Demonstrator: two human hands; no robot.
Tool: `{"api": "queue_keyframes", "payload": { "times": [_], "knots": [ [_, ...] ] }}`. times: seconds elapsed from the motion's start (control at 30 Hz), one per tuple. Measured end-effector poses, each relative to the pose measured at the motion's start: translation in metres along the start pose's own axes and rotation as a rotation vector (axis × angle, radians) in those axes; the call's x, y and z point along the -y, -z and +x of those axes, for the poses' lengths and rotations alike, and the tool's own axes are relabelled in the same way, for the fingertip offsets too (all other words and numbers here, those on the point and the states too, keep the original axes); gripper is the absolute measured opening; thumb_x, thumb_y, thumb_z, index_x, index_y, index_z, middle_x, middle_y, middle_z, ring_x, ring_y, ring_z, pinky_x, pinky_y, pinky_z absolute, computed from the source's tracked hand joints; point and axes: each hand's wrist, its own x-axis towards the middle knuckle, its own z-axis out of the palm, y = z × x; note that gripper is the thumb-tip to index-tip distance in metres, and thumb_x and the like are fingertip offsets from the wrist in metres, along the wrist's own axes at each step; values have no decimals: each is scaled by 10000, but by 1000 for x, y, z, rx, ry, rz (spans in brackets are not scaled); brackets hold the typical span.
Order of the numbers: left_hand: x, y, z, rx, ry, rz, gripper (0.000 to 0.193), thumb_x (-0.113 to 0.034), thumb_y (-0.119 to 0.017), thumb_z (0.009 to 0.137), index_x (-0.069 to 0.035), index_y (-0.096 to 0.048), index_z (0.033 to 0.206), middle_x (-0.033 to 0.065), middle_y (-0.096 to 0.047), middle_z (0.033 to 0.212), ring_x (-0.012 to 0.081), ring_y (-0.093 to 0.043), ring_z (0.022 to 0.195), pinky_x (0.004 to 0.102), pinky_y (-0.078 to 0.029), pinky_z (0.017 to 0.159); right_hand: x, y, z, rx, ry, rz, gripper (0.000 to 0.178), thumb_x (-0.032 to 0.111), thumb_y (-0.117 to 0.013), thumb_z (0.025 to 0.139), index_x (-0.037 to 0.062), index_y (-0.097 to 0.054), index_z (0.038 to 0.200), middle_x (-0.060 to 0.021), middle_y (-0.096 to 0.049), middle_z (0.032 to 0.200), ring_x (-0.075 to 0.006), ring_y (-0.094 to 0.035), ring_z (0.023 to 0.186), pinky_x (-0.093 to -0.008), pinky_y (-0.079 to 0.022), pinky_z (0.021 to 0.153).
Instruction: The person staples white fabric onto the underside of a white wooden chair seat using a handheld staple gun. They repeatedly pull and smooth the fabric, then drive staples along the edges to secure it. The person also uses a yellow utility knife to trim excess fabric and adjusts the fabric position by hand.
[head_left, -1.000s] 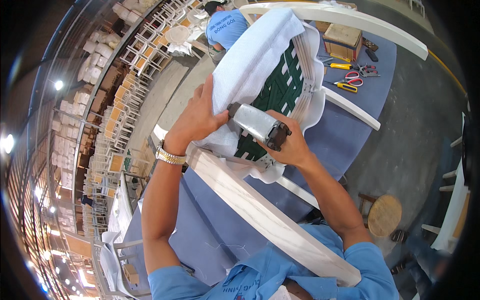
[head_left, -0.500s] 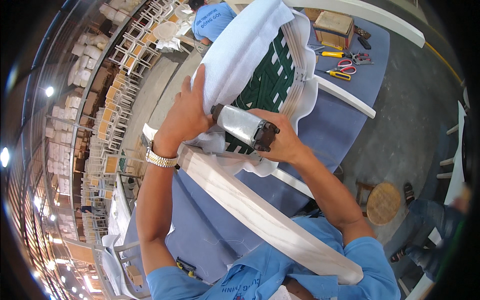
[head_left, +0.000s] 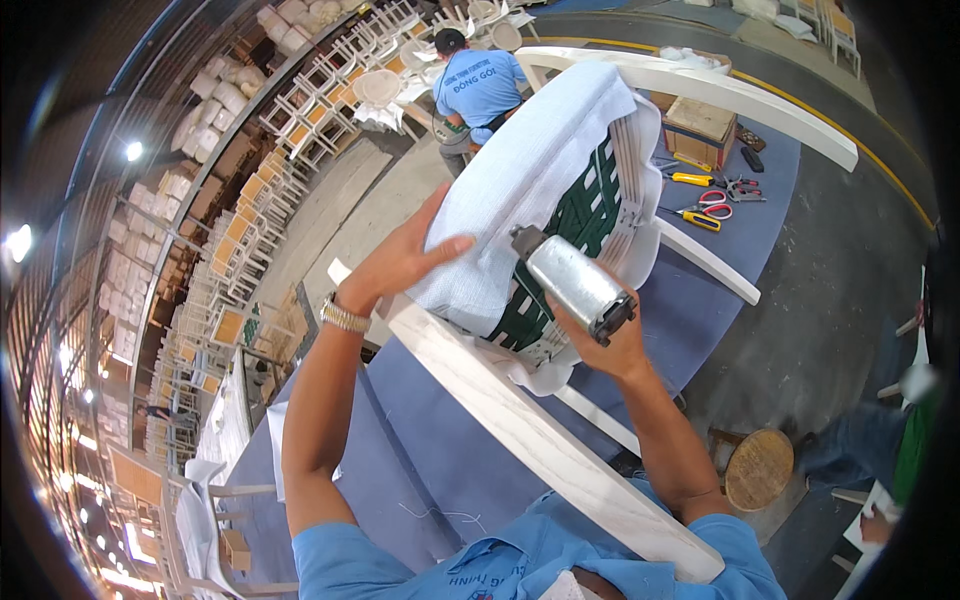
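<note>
A chair with a pale wooden frame [head_left: 500,400] lies tipped on the table before me. White fabric [head_left: 520,165] drapes over its seat edge, and dark green woven webbing [head_left: 590,210] shows on the seat's underside. My left hand [head_left: 405,255] rests on the fabric at its left side, fingers stretched and thumb spread. In my right hand [head_left: 610,335] is a silver staple gun [head_left: 575,280], its dark nose pointing up-left, close to the fabric edge beside the webbing. Whether the nose touches the fabric I cannot tell. The gun partly covers the webbing and right fingers.
Scissors [head_left: 710,207], yellow-handled tools [head_left: 690,179], pliers [head_left: 743,188] and a box [head_left: 697,132] lie at the blue table's [head_left: 725,250] far right. A round stool [head_left: 758,470] stands right of me. A person in blue [head_left: 480,85] sits beyond, near rows of chairs.
My left hand has shifted from gripping near the gun's nose to lying spread on the fabric. The gun has drawn away from that hand. The fabric's near end now hangs flatter. The view has tilted up.
</note>
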Motion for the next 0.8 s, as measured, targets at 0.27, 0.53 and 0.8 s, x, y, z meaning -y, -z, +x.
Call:
{"api": "queue_keyframes", "payload": {
  "times": [0.27, 0.53, 0.8],
  "knots": [
    [-17, -11, -10, -29, -40, 222, 1089, -353, -759, 796, 53, -118, 1577, 349, -295, 1555, 443, -309, 1466, 439, -254, 1212, 0, -15, 2, 121, 72, -9, 412, 59, -757, 742, -30, -670, 1135, -151, -711, 1046, -255, -704, 909, -315, -536, 818],
    [-21, -14, -11, -19, -20, 419, 1075, -262, -747, 786, 83, -86, 1560, 409, -268, 1522, 517, -321, 1430, 465, -306, 1187, -6, -23, -4, 171, 65, -9, 577, 142, -810, 682, -11, -654, 1216, -177, -696, 1088, -341, -689, 958, -364, -545, 848],
    [-24, -20, -11, -6, -14, 386, 1142, -188, -784, 724, -13, -61, 1591, 451, -242, 1510, 597, -286, 1409, 530, -318, 1169, 1, -22, -9, 213, -24, 29, 595, 146, -825, 668, 22, -660, 1226, -162, -702, 1091, -333, -696, 959, -360, -545, 841]
  ]
}}
